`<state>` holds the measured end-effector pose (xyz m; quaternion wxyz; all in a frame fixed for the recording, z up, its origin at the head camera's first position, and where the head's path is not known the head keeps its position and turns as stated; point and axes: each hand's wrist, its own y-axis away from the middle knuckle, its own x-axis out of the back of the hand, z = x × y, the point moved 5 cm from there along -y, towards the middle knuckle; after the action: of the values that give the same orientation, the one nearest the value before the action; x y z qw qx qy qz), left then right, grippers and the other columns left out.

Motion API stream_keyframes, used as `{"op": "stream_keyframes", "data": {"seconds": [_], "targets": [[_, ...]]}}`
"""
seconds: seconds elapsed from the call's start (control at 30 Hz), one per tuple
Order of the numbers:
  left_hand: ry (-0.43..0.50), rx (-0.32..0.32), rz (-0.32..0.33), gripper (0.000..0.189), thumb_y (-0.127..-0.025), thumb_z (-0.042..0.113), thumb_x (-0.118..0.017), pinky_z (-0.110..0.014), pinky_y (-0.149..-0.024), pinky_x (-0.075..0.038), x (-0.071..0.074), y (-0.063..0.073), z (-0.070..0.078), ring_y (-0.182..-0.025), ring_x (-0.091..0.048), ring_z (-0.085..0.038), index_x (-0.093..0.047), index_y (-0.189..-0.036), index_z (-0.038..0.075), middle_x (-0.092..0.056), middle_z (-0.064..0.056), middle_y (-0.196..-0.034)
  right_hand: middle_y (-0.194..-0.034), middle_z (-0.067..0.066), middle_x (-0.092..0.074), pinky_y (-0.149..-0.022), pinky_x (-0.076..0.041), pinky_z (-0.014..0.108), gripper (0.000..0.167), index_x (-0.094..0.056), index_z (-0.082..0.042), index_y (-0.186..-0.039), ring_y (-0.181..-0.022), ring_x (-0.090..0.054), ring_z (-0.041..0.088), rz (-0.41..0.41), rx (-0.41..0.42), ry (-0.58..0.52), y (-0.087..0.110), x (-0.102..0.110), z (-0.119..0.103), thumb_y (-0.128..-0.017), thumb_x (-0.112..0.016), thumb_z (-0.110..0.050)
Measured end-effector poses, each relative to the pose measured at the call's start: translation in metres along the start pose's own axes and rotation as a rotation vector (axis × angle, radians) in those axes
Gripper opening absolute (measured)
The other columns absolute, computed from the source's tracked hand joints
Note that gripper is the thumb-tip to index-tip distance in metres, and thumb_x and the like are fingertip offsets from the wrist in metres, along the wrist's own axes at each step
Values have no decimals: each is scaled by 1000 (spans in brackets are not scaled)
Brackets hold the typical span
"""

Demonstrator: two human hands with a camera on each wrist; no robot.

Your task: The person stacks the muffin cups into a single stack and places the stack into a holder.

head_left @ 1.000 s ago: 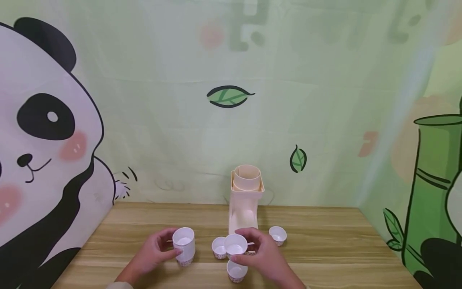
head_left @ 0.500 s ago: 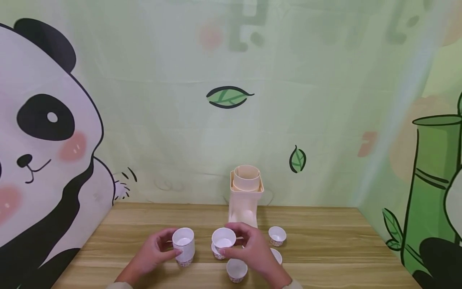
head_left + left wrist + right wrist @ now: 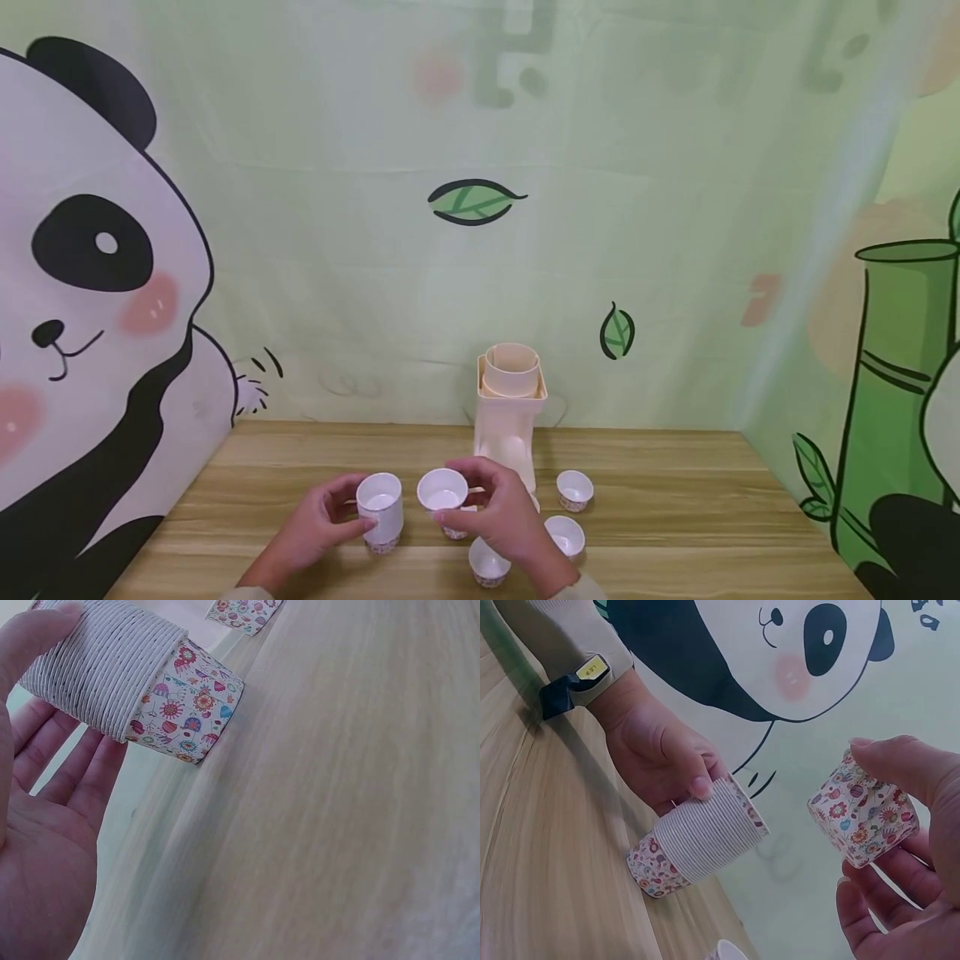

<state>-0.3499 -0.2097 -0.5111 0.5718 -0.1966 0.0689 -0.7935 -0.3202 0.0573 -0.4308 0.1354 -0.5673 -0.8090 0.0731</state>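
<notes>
My left hand (image 3: 326, 521) grips a stack of small paper cups (image 3: 381, 512), which stands upright on the table. The left wrist view shows the stack's tightly packed white rims (image 3: 105, 664) and the floral print of its lowest cup (image 3: 187, 705). Just right of the stack, my right hand (image 3: 498, 510) pinches a single floral paper cup (image 3: 442, 490) between thumb and fingers, mouth up. This cup (image 3: 864, 810) is apart from the stack in the right wrist view. Below it in the head view, another cup (image 3: 454, 530) is mostly hidden.
Loose paper cups stand on the wooden table (image 3: 675, 517): one front centre (image 3: 490, 563), one right of my right wrist (image 3: 565, 537), one farther back (image 3: 574, 490). A pale pink holder with a round tube (image 3: 510, 408) stands behind, before a panda-printed cloth (image 3: 337, 208).
My right hand has carried its cup leftward, from above the middle cups to beside the stack. The cup near my right wrist has come into sight. My left hand stays with the stack.
</notes>
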Motion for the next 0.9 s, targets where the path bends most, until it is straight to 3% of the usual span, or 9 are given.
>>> {"op": "stream_keyframes", "data": {"seconds": [0.37, 0.53, 0.67, 0.9], "targets": [[4, 0, 12, 54, -86, 0, -77, -20, -94, -56, 0, 1, 2, -106, -68, -3, -53, -132, -16, -72, 0, -118, -113, 22, -72, -82, -59, 21, 53, -67, 0, -126, -91, -69, 15, -16, -16, -17, -5, -14, 6, -77, -87, -6], [-5, -8, 12, 53, -87, 1, -78, -19, -94, -56, 1, 1, 1, -107, -68, -3, -54, -132, -14, -72, -4, -119, -114, 22, -71, -86, -61, 28, 56, -65, 4, -129, -94, -69, 17, -7, -20, -48, -8, -18, 8, -78, -87, -5], [0, -21, 11, 52, -87, 0, -77, -19, -93, -56, 1, 2, 0, -107, -68, -3, -54, -132, -14, -72, 2, -118, -115, 21, -71, -89, -61, 33, 56, -65, 4, -129, -97, -68, 16, -3, -8, -50, -11, -22, 8, -78, -87, -6], [17, -47, 9, 51, -87, -2, -77, -18, -95, -55, 0, 2, 1, -108, -68, -2, -55, -132, -14, -71, 11, -118, -115, 20, -72, -86, -60, 23, 53, -67, 1, -127, -100, -68, 18, 6, 4, -53, -16, -27, 7, -78, -87, -5]]}}
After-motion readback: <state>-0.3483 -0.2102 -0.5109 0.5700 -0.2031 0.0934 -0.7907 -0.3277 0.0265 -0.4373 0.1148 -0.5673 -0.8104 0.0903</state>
